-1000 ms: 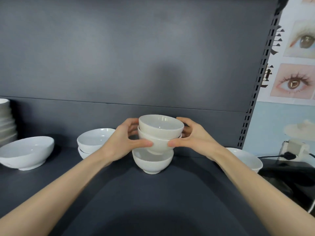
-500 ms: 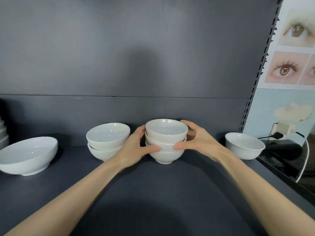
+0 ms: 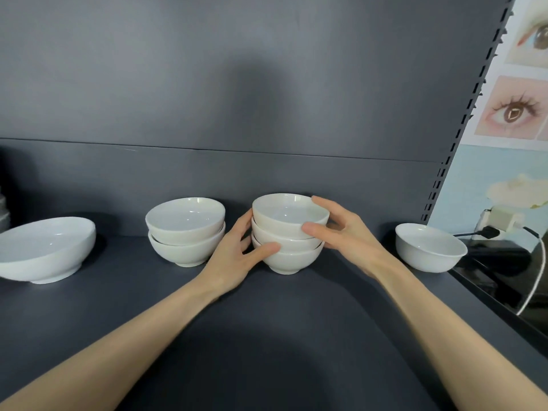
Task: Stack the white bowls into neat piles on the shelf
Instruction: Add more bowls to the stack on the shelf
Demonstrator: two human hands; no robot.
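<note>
A pile of three small white bowls (image 3: 286, 261) stands on the dark grey shelf (image 3: 267, 336), near the back panel. My left hand (image 3: 234, 259) holds the pile's left side, thumb on the lower bowls and fingers behind. My right hand (image 3: 347, 235) holds the right side, thumb on the top bowl's front and fingers round its far rim. A pile of two white bowls (image 3: 185, 229) sits just left of my left hand. Off to the right stands a single white bowl (image 3: 427, 250), and a large white bowl (image 3: 44, 250) rests tilted at the far left.
The shelf's slotted upright (image 3: 462, 143) rises at the right. Beyond it are a white plug adapter (image 3: 501, 218) with a black cable and a wall of eye posters (image 3: 513, 111). More stacked dishes show at the far left edge (image 3: 2, 212).
The two bowls I held above the third have come down into it, so the pile of three now stands on the shelf. Both hands still hold its sides.
</note>
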